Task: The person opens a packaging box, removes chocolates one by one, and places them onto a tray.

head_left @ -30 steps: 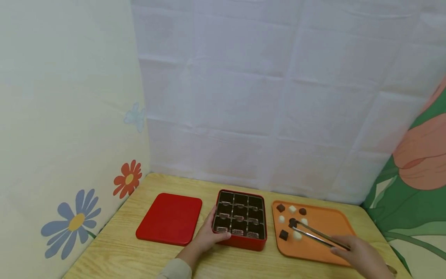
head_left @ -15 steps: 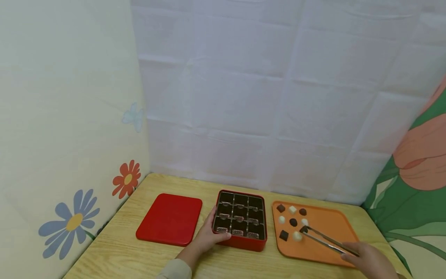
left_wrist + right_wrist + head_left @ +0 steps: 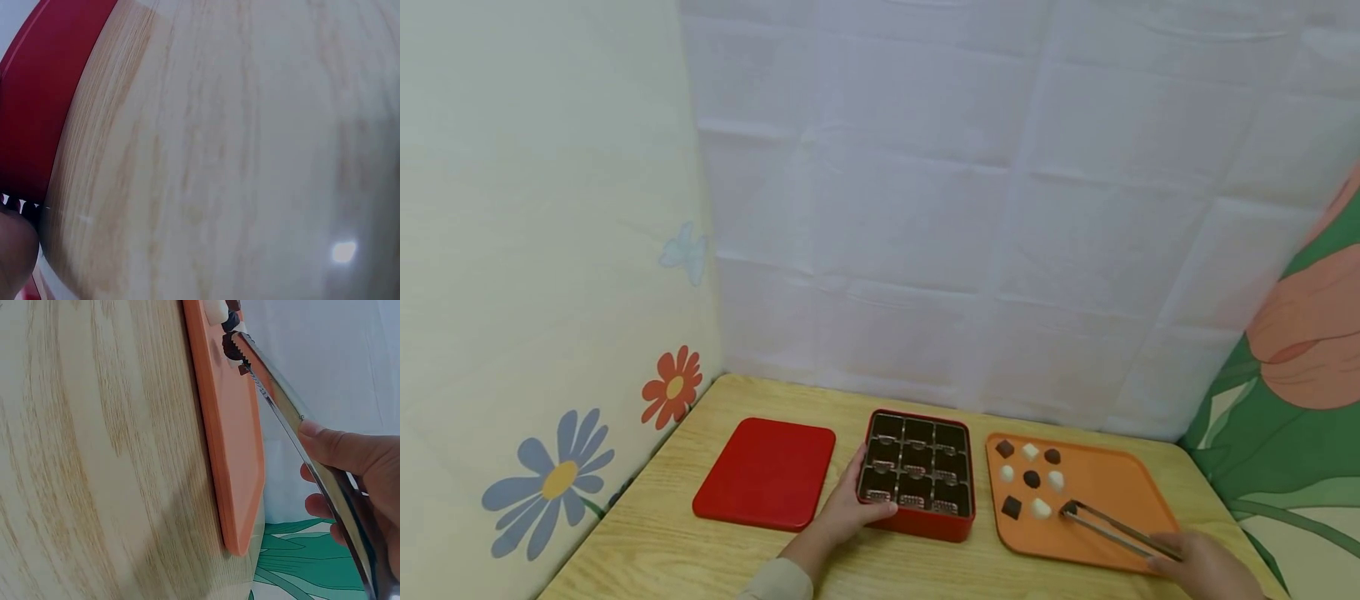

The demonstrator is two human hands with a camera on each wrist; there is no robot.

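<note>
My left hand [image 3: 844,510] grips the front left corner of a red box [image 3: 921,525], thumb over the front rim, fingers along the left side. The box has a dark divided insert [image 3: 917,458] with several bare compartments. In my right hand [image 3: 1206,567] I hold metal tongs [image 3: 1127,529]. Their serrated tips are at a dark chocolate [image 3: 1070,507], low over the orange tray [image 3: 1108,479], right of a white chocolate [image 3: 1041,508]. The right wrist view shows the thumb on one arm of the tongs [image 3: 331,481], fingers curled round the other side.
A flat red lid [image 3: 767,472] lies left of the box on the wooden table [image 3: 647,542]. Dark and white chocolates, such as a dark square [image 3: 1011,507], stand in rows on the tray's left part. A pale cloth [image 3: 865,208] hangs behind the table.
The tongs have moved right and toward the front of the tray, with the dark chocolate at their tips. The left hand and the red box have stayed in place.
</note>
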